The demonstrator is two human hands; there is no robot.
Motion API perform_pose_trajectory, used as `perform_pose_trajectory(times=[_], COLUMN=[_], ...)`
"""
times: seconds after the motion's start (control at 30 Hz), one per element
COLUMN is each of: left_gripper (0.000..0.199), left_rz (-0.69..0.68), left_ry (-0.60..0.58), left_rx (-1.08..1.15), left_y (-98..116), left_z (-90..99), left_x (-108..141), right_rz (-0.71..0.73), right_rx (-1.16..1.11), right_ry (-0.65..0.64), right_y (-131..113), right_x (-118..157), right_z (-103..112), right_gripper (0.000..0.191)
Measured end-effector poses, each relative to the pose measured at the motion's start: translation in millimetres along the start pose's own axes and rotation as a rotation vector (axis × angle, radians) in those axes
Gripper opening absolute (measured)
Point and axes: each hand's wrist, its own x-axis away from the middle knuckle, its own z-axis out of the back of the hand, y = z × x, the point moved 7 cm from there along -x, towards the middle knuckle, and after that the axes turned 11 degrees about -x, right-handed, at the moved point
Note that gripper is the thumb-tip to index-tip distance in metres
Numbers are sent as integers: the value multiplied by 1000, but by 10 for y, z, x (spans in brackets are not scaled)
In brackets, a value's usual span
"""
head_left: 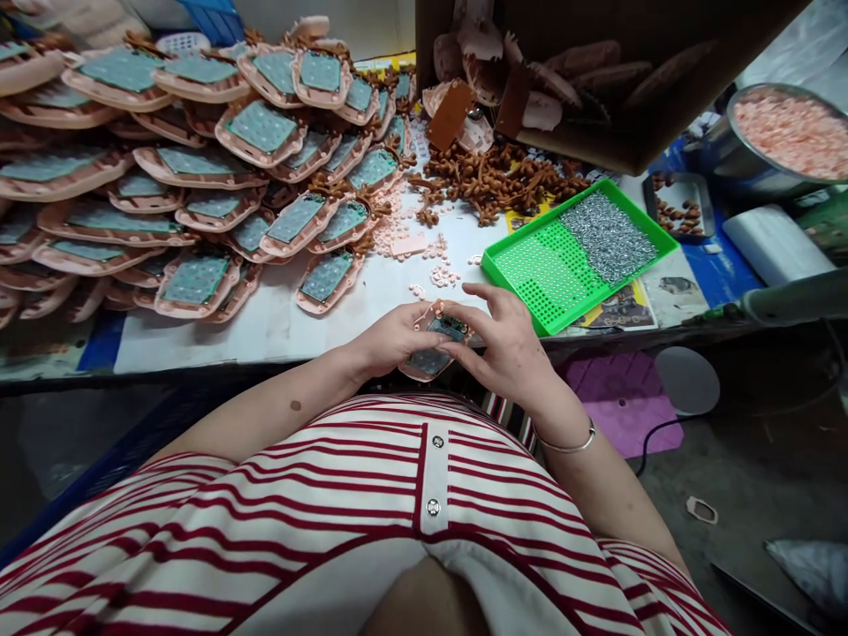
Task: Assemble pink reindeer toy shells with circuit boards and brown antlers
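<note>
Close to my body, at the table's front edge, my left hand [404,337] is closed around the side of a pink plastic shell [424,364] with a grey-green panel set in it. My right hand [500,340] bends over the other side of this shell, its thumb and a finger at the shell's upper part, other fingers raised. Whether a small part is pinched there I cannot make out. Just beyond the hands lie small pink plastic pieces [445,276]. A similar pink shell [326,281] with a panel lies on the white table cover, left of my hands.
Stacked pink shells [199,190] with panels fill the left side. Brown plastic parts [490,177] lie heaped before a cardboard box [636,132]. A green perforated tray [530,283] holds many small screws [609,237]. A metal bowl [735,119] of pink pieces stands far right.
</note>
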Motion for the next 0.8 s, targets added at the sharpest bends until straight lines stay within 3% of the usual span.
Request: perform_pose_trajectory(times=[0.4,0.63,0.8], left_gripper=[38,37,40], left_rz=[86,128,131], left_ry=[-126,-167,-146], left_rx=[-22,20,4], left_y=[-43,-53,-58], left_z=[-48,-42,-40], left_x=[-29,-31,-48], right_rz=[51,-66,-142], right_rx=[-25,-314,-250], right_ry=[-68,53,102], right_y=[72,194,179], right_x=[-80,-88,-87], right_z=[-7,28,27], right_gripper=[39,17,15])
